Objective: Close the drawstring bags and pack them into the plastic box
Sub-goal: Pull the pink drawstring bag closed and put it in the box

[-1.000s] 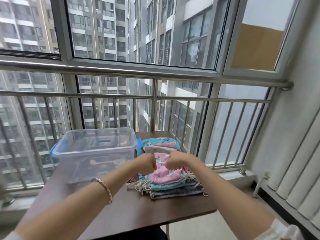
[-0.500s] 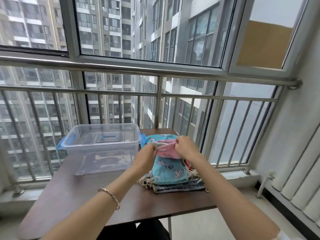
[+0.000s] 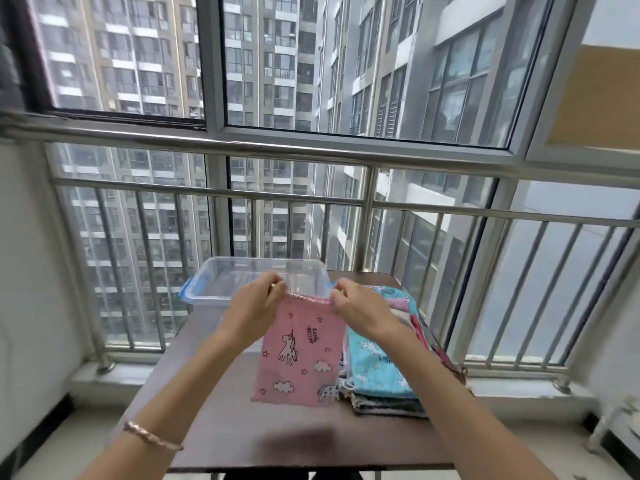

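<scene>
Tabletop [image 3: 221,420]: dark brown, set against the window railing.
Plastic box [image 3: 221,282]: clear with blue clips, far left on the tabletop.
Bag stack [image 3: 377,368]: flat, blue bag on top, right of the box.
Pink bag [image 3: 301,351]: unicorn print, hanging in front of the box.
Left grip [image 3: 254,308]: pinching the bag's top left corner.
Right grip [image 3: 360,311]: pinching its top right corner.

Pink drawstring bag [image 3: 298,351] held up before the clear plastic box [image 3: 214,289]
It hangs flat, mouth uppermost, unicorn print facing out, pinched at both top corners; the stack of bags [image 3: 377,368], teal on top, lies just to its right.
</scene>
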Available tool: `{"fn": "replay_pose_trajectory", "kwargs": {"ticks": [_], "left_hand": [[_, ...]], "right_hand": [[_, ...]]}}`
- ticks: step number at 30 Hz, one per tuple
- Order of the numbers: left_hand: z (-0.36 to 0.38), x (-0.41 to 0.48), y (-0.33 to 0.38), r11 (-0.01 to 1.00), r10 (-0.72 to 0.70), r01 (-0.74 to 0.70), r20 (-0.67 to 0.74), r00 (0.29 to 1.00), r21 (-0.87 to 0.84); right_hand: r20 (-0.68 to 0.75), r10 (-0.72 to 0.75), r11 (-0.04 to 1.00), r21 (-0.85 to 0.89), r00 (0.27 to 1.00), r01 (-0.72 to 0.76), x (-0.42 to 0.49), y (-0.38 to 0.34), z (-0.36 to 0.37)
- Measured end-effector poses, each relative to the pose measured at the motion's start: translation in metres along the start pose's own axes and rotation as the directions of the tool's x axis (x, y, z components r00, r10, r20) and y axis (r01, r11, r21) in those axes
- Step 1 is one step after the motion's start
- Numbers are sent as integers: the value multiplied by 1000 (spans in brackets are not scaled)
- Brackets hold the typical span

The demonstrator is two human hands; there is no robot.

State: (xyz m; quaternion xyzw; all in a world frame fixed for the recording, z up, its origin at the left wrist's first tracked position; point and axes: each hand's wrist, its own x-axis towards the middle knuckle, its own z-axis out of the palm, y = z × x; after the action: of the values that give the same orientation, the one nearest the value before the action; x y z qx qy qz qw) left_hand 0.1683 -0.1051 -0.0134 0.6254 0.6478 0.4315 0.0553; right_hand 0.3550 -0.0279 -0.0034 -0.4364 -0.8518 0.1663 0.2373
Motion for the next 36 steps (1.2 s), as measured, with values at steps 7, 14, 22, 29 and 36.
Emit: {"fn": "replay_pose_trajectory", "kwargs": {"ticks": [7, 14, 22, 29, 36], "left_hand": [[-58, -35, -95, 967, -225, 215, 65, 972, 134], [-39, -19, -71, 795, -341, 403, 215, 915, -454], [-35, 1, -25, 831, -156, 258, 239, 958, -492], [-27, 24, 11, 971, -46, 106, 263, 964, -216], [-4, 7, 1, 978, -135, 109, -140, 981, -176]], "right_hand": [[208, 62, 927, 351, 976, -134, 2, 51, 35], [324, -107, 314, 908, 940, -277, 19, 25, 30], [408, -142, 295, 887, 902, -355, 33, -10, 41], [446, -250, 722, 678, 859, -142, 18, -41, 45], [372, -244, 540, 819, 896, -193, 16, -37, 49]]}}
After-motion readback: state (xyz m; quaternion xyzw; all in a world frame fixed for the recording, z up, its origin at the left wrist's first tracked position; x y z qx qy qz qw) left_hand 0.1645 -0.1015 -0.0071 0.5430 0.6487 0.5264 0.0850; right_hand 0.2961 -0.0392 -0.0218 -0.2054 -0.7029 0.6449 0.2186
